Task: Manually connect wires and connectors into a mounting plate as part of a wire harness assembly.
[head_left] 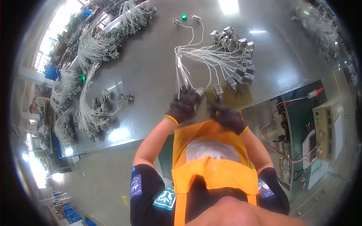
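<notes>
My left hand (184, 104), in a dark glove with a yellow cuff, is closed around a small silver metal part (199, 91) at the near side of the table. White wires (183, 73) run up from beside this hand to a gathered point, then fan out to the right. Several boxy metal parts (247, 62) end those wires in a curved row. My right hand (228, 117), gloved the same way, is just right of the left one and somewhat blurred; its fingers are partly hidden. Just above it, a single boxy metal part (218, 91) lies on a wire.
A yellowish flat plate (237, 98) lies near the grey table's (151, 75) front edge. More wire bundles (92, 45) with metal parts line the left, and another bundle (324, 34) lies far right. A bench instrument (325, 132) and a red-tipped probe (316, 92) are at right.
</notes>
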Available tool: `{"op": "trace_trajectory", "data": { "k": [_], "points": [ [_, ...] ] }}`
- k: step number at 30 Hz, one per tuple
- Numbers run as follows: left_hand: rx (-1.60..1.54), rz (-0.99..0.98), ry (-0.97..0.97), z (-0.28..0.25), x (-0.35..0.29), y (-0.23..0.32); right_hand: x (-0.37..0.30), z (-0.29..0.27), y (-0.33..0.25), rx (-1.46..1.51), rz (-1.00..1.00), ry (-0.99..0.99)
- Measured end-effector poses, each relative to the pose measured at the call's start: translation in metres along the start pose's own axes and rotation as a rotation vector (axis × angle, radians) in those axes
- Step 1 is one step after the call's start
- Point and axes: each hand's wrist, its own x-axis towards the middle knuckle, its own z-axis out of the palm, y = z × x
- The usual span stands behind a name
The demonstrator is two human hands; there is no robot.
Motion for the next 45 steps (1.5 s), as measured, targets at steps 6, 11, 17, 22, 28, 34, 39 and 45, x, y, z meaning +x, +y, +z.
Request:
{"op": "trace_trajectory", "data": {
  "k": [6, 11, 17, 22, 28, 34, 39, 45],
  "points": [
    [-1.003, -0.151, 0.53, 0.035, 0.011, 0.016, 0.033, 0.0, -0.013, 0.312, -0.041, 0.397],
    [-1.81, -0.374, 0.62, 0.07, 0.0, 0.045, 0.023, 0.007, -0.019, 0.524, 0.106, 0.38],
    [-1.562, -0.31, 0.954, 0.068, 0.015, 0.068, 0.027, 0.035, -0.006, 0.583, -0.016, 0.43],
    [-1.089, -0.069, 0.804, 0.065, 0.015, 0.036, 0.014, -0.013, 0.01, 0.496, 0.142, 0.35],
    [-1.672, -0.307, 0.322, 0.074, 0.002, 0.028, -0.005, -0.053, -0.015, 0.392, 0.347, 0.492],
    [-1.082, -0.271, 0.537, 0.086, 0.038, 0.052, -0.005, -0.038, 0.019, 0.308, 0.283, 0.482],
    [-0.904, -0.31, 0.596, 0.077, 0.043, 0.062, -0.002, -0.041, 0.014, 0.42, 0.247, 0.453],
    [-0.849, -0.379, 0.769, 0.071, 0.052, 0.091, -0.002, -0.037, 0.062, 0.25, -0.139, 0.53]
  ]
}}
